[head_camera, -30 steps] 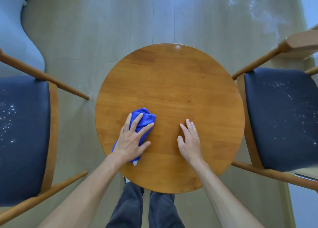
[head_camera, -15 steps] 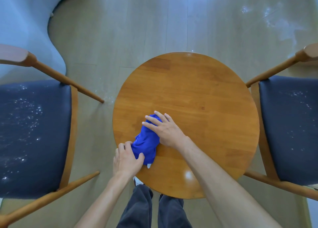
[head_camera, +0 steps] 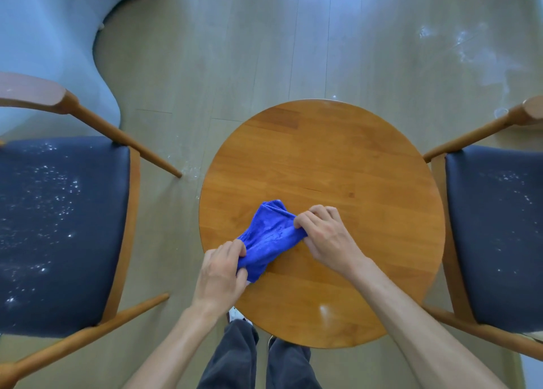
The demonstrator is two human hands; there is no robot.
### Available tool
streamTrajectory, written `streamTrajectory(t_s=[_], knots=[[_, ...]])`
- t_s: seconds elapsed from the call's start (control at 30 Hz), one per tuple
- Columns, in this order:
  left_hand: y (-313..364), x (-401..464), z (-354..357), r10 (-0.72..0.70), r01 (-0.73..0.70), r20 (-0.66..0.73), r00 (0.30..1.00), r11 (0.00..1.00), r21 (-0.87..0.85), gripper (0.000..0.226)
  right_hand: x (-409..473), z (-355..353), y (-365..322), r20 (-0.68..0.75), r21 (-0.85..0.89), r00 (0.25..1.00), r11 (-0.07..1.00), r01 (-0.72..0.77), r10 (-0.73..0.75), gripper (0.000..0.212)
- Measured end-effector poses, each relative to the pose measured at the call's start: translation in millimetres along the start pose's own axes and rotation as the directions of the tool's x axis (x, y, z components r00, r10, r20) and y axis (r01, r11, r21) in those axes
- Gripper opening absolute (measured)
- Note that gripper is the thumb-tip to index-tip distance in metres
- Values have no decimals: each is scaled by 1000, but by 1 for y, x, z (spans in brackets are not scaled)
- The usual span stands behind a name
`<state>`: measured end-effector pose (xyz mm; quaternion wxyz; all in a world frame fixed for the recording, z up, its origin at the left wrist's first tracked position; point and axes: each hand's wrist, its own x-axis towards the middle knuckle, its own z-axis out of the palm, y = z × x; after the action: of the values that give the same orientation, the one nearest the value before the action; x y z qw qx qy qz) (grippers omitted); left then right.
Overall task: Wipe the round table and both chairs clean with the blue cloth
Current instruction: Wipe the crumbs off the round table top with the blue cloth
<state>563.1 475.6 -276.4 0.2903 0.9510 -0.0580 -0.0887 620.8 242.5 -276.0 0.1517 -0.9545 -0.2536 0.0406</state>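
The blue cloth (head_camera: 269, 237) lies bunched at the near left part of the round wooden table (head_camera: 338, 165). My left hand (head_camera: 221, 274) pinches its near end at the table's left edge. My right hand (head_camera: 326, 234) grips its far right end with fingers curled. The cloth stretches between both hands. The left chair (head_camera: 58, 236) has a dark blue seat covered with white specks. The right chair (head_camera: 496, 233) has a dark blue seat with fewer white specks.
White dust marks the wooden floor (head_camera: 470, 50) at the far right and near the left chair's leg. A pale blue curved furniture piece (head_camera: 50, 36) stands at the far left. My dark trouser legs (head_camera: 258, 362) are at the table's near edge.
My right hand came off the bare table onto the cloth and now grips its right end. My left hand slid back to the cloth's near end. The view shifted left.
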Motion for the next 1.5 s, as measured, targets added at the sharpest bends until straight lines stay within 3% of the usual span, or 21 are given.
streamTrajectory(t_s=[0.17,0.27,0.53,0.73,0.9,1.0,1.07,1.2,1.3,1.5], knots=[[21,39,-36,262,-249,-237,936,965,82,25,-23,-29,6,-221,44,970,995,-91,98,26],[33,42,-46,354,-340,-297,887,935,100,31,-38,-45,3,-341,29,934,994,-108,111,19],[40,12,-39,370,-372,-137,919,928,7,21,-85,-53,-1,-307,32,949,997,-64,70,17],[41,69,-19,100,-92,111,989,993,-77,25,-48,-36,24,-264,32,945,981,-192,193,16],[39,122,2,2,-3,109,994,1000,14,21,-12,-12,44,-241,45,918,948,-315,316,18],[38,127,4,55,-58,62,997,997,50,22,-10,-7,49,-264,18,917,952,-304,298,16],[35,114,7,188,-191,33,982,974,122,26,-22,-4,48,-256,-14,931,962,-272,259,16],[16,64,26,505,-494,50,862,812,310,26,-58,7,41,-207,-66,969,987,-148,132,20],[1,33,45,537,-537,96,838,781,319,23,-84,25,34,-161,-115,986,992,-53,34,17],[0,10,66,496,-535,202,844,762,365,18,-101,45,29,-132,-179,991,983,-46,22,18]])
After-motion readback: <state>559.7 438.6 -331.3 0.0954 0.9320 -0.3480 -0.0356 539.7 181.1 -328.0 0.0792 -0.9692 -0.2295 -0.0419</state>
